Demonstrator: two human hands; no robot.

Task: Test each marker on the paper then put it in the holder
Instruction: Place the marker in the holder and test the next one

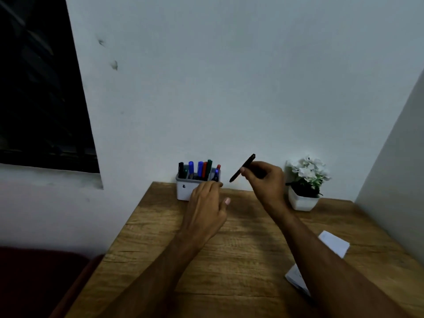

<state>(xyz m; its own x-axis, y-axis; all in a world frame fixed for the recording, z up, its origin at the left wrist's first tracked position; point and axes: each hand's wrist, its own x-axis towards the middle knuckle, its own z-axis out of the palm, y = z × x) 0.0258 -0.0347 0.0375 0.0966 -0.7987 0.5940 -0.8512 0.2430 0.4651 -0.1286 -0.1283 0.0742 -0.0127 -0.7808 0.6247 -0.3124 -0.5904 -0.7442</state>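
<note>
A black marker (242, 168) is pinched in the right hand's (263, 177) grip, centre frame, tilted just right of the holder (183, 191). The left hand (206, 203), released, rests at the holder. The marker should be turned upright and lowered into a free compartment, clear of standing markers.

Dim room: pale wall (229, 88) across the frame, dark window (39, 88) upper left, wooden table (241, 260) lower centre, dark red seat (34, 283) lower left.
</note>
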